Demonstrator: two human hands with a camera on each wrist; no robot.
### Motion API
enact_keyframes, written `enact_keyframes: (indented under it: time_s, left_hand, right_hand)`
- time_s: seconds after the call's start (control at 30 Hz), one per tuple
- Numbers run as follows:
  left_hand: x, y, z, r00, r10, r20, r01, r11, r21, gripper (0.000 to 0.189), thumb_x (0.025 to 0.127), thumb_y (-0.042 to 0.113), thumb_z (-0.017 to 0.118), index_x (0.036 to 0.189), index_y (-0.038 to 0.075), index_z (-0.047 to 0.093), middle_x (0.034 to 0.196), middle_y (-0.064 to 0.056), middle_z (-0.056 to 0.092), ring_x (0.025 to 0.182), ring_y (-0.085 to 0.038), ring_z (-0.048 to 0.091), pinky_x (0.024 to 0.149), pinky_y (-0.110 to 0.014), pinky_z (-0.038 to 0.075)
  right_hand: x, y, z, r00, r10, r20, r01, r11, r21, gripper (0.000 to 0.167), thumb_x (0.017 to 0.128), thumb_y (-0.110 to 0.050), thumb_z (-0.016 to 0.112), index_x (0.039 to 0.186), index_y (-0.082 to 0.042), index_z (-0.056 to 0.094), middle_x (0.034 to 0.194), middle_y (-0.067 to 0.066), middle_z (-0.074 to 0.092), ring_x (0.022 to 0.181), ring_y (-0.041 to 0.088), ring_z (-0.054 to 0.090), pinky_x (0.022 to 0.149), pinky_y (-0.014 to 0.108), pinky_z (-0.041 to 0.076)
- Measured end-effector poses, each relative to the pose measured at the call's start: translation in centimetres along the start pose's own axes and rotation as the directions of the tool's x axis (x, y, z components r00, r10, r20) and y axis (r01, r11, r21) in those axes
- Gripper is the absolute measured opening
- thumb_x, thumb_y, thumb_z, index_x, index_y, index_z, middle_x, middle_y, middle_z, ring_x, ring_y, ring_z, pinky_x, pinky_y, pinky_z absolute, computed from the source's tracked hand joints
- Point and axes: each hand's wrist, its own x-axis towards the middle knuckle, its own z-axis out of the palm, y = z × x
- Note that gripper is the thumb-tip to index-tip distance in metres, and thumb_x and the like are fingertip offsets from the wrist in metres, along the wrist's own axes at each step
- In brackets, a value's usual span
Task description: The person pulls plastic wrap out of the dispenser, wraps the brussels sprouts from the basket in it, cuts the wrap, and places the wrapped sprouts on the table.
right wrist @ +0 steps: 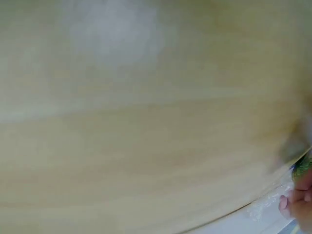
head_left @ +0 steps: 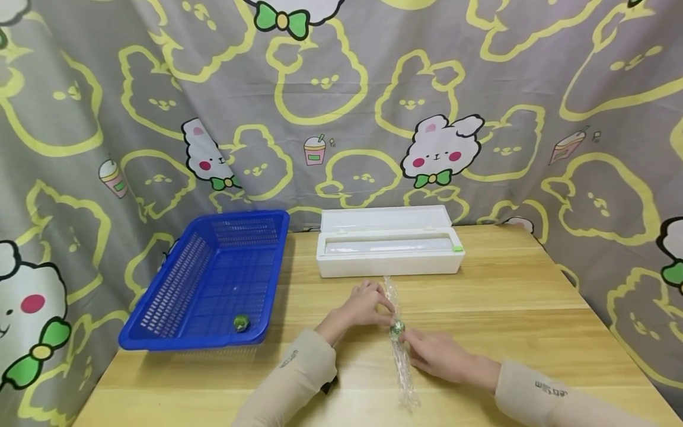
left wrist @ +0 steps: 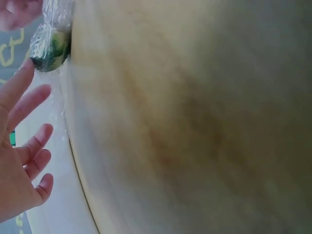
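Note:
A small round green mottled bundle (head_left: 397, 328), wrapped in clear plastic film (head_left: 402, 370), lies at the middle of the table. The film stretches out in a crumpled strip toward the back and the front. My left hand (head_left: 368, 305) is at its left side; in the left wrist view that hand's fingers (left wrist: 36, 146) are spread, with one fingertip right at the bundle (left wrist: 51, 48). From the right, my right hand (head_left: 440, 356) pinches the wrapped bundle with thumb and fingers. Only part of the right hand (right wrist: 300, 204) shows in the right wrist view, beside the green bundle.
A blue plastic basket (head_left: 274, 273) stands at the left with one green wrapped piece (head_left: 241, 322) in it. Behind the hands is a white film box (head_left: 392, 265), lid raised, a roll inside. A small dark thing (head_left: 329, 385) peeks out by the left sleeve. A patterned curtain hangs behind.

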Motion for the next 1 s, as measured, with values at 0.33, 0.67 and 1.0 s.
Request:
enact_keyframes:
  time_s: [0.33,0.67,1.0]
  left_hand:
    - [0.1,0.2,-0.2,0.999,-0.012,0.036,0.012,1.0,0.02,0.027,0.073,0.045,0.071,0.094,0.028,0.071,0.107,0.002,0.052,0.098,-0.012,0.036,0.076,-0.027,0.028]
    - [0.1,0.4,-0.3,0.998,-0.027,0.057,0.025,0.999,0.023,0.026,0.074,0.044,0.07,0.095,0.028,0.071,0.109,0.002,0.051,0.098,-0.013,0.035,0.076,-0.028,0.026]
    - [0.2,0.1,0.1,0.996,-0.034,0.079,0.031,0.999,0.042,0.027,0.077,0.044,0.067,0.097,0.026,0.071,0.092,0.007,0.045,0.088,-0.011,0.031,0.074,-0.029,0.022]
  right_hand:
    - [0.6,-0.4,0.6,0.973,-0.223,-0.054,0.194,0.923,-0.333,0.029,0.065,-0.019,0.075,0.085,-0.017,0.055,0.082,-0.007,0.054,0.054,0.001,0.042,0.049,0.013,0.032]
    - [1.2,0.2,0.0,0.99,-0.026,-0.136,0.033,0.998,0.049,0.012,0.077,-0.009,0.067,0.084,-0.015,0.059,0.08,-0.009,0.057,0.061,-0.002,0.048,0.054,0.012,0.04]
    - [2.6,0.7,-0.4,0.869,0.494,0.025,-0.429,0.729,0.533,0.006,0.084,-0.012,0.063,0.08,-0.008,0.061,0.07,-0.006,0.049,0.062,0.001,0.041,0.053,0.02,0.039]
